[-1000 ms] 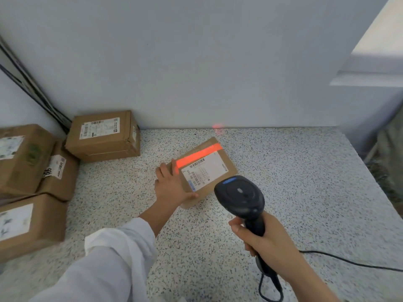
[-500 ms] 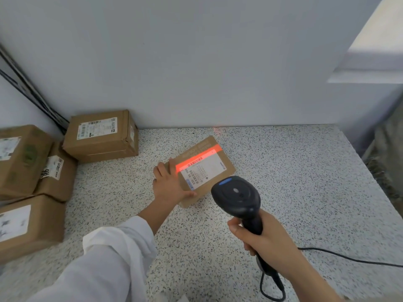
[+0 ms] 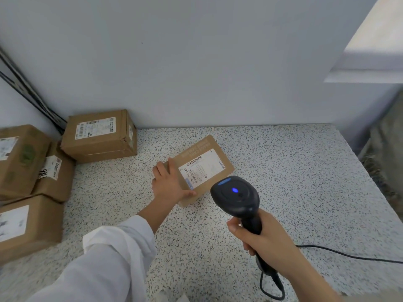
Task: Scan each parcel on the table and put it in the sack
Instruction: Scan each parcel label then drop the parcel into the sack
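A flat brown parcel (image 3: 208, 155) with a white barcode label lies on the speckled table (image 3: 283, 182) near its middle. My left hand (image 3: 168, 186) grips its near left corner, fingers on top and thumb along the front edge. My right hand (image 3: 263, 238) holds the handle of a black barcode scanner (image 3: 236, 196) just in front of the parcel, head pointed at the label. A blue light glows on the scanner's top. No red beam falls on the label.
Several brown cardboard parcels (image 3: 99, 135) sit stacked at the table's left, against the wall. The scanner's black cable (image 3: 349, 256) trails off to the right. A grey-green sack edge (image 3: 383, 149) shows past the table's right side. Black cables run down the left corner.
The red scan line that lay across the parcel's label has gone out, and a blue light now shows on the scanner. Both hands have stayed nearly still.
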Motion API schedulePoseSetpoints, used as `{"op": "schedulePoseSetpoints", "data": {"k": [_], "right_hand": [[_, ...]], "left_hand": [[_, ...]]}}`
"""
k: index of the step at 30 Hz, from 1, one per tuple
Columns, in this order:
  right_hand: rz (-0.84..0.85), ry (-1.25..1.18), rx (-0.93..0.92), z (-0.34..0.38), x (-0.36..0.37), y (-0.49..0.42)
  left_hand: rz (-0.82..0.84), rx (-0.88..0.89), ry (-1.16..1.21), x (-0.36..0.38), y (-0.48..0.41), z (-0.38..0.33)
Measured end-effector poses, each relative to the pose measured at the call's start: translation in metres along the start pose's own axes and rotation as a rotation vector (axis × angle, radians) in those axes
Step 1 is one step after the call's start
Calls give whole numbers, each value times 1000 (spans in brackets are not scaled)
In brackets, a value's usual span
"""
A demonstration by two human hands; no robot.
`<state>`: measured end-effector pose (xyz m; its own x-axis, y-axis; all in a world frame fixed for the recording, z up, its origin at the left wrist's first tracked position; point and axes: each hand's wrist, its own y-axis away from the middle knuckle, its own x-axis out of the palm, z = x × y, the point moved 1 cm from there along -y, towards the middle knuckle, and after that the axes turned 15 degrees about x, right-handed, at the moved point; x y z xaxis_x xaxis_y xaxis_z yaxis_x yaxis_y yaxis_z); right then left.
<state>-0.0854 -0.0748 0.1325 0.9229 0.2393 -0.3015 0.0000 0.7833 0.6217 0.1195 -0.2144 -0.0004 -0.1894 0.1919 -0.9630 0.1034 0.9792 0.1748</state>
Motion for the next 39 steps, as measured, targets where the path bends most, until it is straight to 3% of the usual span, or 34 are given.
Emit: {"op": "schedulePoseSetpoints", "data": {"k": [6, 9, 16, 20, 27, 32, 39], "right_hand": [[-20, 0, 17, -2, -2, 2], [-33, -16, 31, -2, -4, 4], [-92, -67, 73, -13, -19, 9], [-134, -108, 80, -24, -37, 17], [-276, -131, 65, -51, -100, 41], [-493, -86, 88, -80, -155, 82], [-1014, -165, 163, -124, -192, 180]], "left_hand": [[43, 7, 104, -3, -6, 5], [158, 27, 176, 0, -8, 8], [391, 248, 58, 13, -10, -5], [397, 282, 42, 16, -10, -21], [220, 234, 155, 19, 7, -48], [153, 390, 219, -30, 27, -128], [23, 767, 144, -107, 41, -261]]}}
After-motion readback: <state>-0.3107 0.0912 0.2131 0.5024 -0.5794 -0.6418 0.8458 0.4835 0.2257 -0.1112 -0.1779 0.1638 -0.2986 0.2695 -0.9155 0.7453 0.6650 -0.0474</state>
